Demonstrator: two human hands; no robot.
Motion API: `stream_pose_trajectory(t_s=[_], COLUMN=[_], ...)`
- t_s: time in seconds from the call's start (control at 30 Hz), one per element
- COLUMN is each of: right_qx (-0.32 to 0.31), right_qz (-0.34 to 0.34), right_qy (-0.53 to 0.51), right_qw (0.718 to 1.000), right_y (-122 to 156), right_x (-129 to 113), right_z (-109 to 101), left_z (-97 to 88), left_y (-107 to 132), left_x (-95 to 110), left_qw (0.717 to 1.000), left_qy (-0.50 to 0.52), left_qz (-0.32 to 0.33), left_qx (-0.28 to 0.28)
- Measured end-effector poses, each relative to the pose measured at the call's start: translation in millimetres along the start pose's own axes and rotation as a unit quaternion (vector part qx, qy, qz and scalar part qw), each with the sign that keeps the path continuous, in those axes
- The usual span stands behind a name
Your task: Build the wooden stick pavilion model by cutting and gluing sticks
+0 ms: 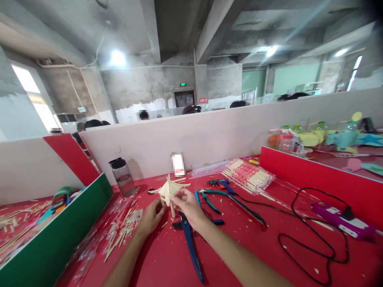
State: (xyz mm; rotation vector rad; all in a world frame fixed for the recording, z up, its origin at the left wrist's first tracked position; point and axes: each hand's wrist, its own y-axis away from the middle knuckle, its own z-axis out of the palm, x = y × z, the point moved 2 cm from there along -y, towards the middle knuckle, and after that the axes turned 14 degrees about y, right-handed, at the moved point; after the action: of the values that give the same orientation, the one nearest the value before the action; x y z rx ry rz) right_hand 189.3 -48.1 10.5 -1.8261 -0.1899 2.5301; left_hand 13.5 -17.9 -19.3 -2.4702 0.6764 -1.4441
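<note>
A small pavilion-like model of pale wooden sticks (168, 189), with a peaked roof and thin legs, is in front of me at the table's middle. My left hand (153, 215) is closed at its lower left, fingertips on one of the legs. On the other side my right hand (187, 204) pinches the model's right side between thumb and fingers. Beneath my right wrist lies a blue-handled cutting tool (189, 235), partly hidden by my hand. Green-handled pliers (214, 199) rest just to the right.
A glue gun (223, 184) lies beyond the pliers, its cord trailing toward a purple power strip (342, 221). Bundled sticks (247, 175) lie at the back right. A water bottle (122, 177) stands back left, near loose sticks (124, 229) and a green divider (60, 235).
</note>
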Motion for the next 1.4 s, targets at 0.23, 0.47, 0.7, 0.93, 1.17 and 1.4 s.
stream_pose_trajectory(t_s=[0.23,0.47,0.7,0.93,1.17,1.4], right_qx=[-0.002,-0.004,-0.001,0.004,-0.003,0.004], right_qz=[0.005,0.001,0.0,-0.005,-0.009,-0.022], right_qy=[-0.001,0.003,0.003,-0.034,-0.023,0.0], right_qw=[1.0,1.0,1.0,0.999,1.0,1.0], right_y=[-1,-6,-7,-4,-1,0], right_x=[0,7,10,7,5,12], right_z=[-1,-2,-2,-2,1,0], left_z=[0.5,0.1,0.7,0.6,0.2,1.2], left_y=[0,-1,-1,-1,-1,-1], left_x=[2,-3,-3,1,0,-2], left_qw=[1.0,1.0,1.0,1.0,1.0,0.999], left_qy=[0.003,0.012,0.022,0.016,-0.026,-0.035], left_qz=[0.008,0.008,-0.001,-0.004,0.005,0.008], left_qx=[-0.002,-0.001,0.0,-0.002,0.005,0.0])
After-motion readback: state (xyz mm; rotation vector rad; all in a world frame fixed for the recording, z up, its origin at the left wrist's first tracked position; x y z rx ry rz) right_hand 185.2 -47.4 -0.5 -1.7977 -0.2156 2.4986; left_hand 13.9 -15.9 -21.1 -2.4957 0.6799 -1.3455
